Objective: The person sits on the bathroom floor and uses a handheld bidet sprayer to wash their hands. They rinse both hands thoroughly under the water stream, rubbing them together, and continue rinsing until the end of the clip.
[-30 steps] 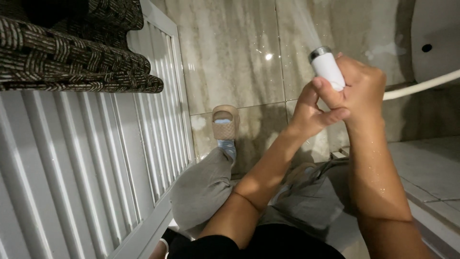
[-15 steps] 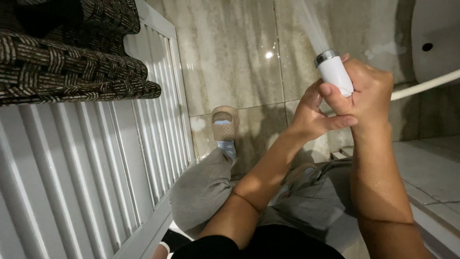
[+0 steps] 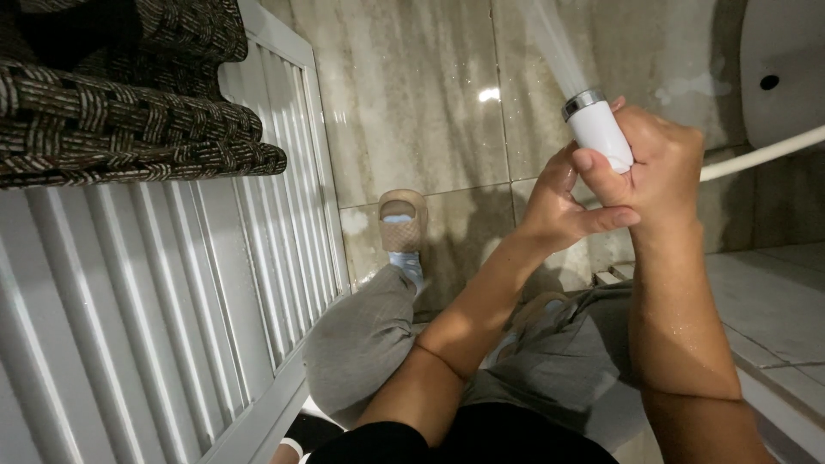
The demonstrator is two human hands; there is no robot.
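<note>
Since the earlier frames the sprayer [image 3: 599, 133] has shifted a little toward 3 o'clock and its nozzle now tips more toward 11 o'clock; the water stream [image 3: 550, 43] that leaves it is plainer and runs up to the top edge at about 12 o'clock.

Right hand [image 3: 657, 163] is closed around the white body of the sprayer, fingers wrapped, thumb lying across the front. Left hand [image 3: 559, 206] is half curled and rests against the right one from the 9 o'clock side; its thumb presses on the lower part of the sprayer and its index finger points toward 3 o'clock under the right hand. A white hose [image 3: 765, 150] goes away from the hands toward 3 o'clock.

As for progress, I judge that the spraying is under way: water already flows and the wall tiles [image 3: 412, 112] show wet marks and streaks, but how much of the wall is left to rinse I cannot tell.

Below the hands, at 6 o'clock, are the person's knees in grey trousers [image 3: 361, 344], and one foot in a beige sandal [image 3: 402, 222] stands near the wall. At 9 o'clock is a white ribbed panel [image 3: 155, 301] with a woven dark cloth [image 3: 112, 112] on top.
</note>
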